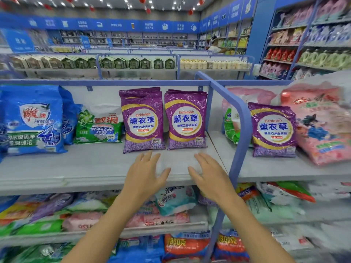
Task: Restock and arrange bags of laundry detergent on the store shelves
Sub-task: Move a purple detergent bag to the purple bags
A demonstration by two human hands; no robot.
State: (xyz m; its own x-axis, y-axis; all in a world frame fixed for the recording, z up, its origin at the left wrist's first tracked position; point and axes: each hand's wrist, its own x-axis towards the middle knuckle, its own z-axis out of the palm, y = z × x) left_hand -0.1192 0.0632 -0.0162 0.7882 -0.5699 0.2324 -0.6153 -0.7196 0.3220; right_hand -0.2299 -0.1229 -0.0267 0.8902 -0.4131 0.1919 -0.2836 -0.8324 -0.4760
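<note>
- Left hand (145, 172) and right hand (208, 174) both released, fingers straight and spread, holding nothing; they hover over the front of the grey shelf (85, 168).
- Two purple detergent bags (163, 118) stand upright side by side at the back of that shelf, just beyond the fingertips, not touched.
- Left of them: a green-and-white bag (98, 126), then a large blue bag (32, 120).
- A blue divider (239, 118) separates the next bay, where a third purple bag (273, 130) stands beside a pink bag (322, 126).
</note>
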